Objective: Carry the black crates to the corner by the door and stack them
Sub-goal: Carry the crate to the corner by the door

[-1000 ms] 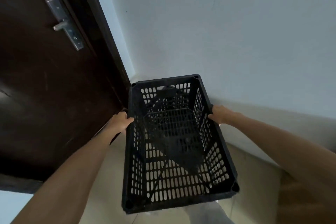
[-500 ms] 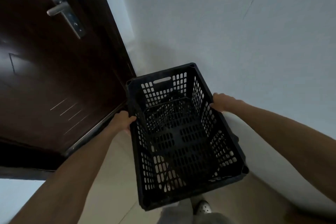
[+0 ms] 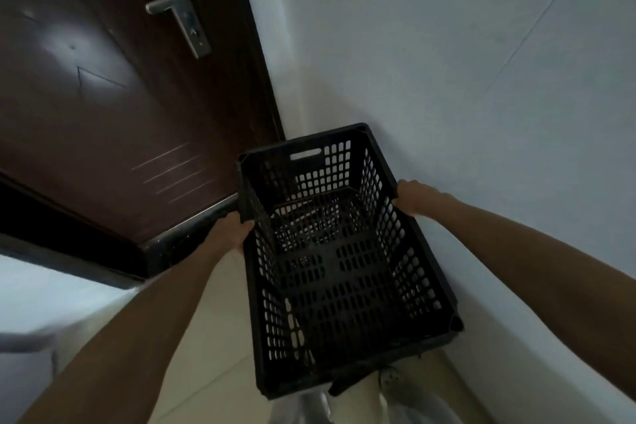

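Note:
A black perforated plastic crate (image 3: 344, 272) hangs in front of me, open side up, its far end pointing into the corner between the door and the wall. My left hand (image 3: 230, 231) grips its left rim and my right hand (image 3: 413, 196) grips its right rim. The crate is empty; through its slotted floor I make out pale floor below. Whether another crate lies under it I cannot tell.
A dark brown door (image 3: 103, 107) with a metal lever handle (image 3: 172, 5) fills the left. A white wall (image 3: 447, 62) runs along the right, close to the crate. Beige floor tiles (image 3: 213, 337) lie below, and my shoe (image 3: 392, 380) shows under the crate's near end.
The crate has come lower and closer to the corner, and my view has tipped down. Both hands keep the same grip on the rims.

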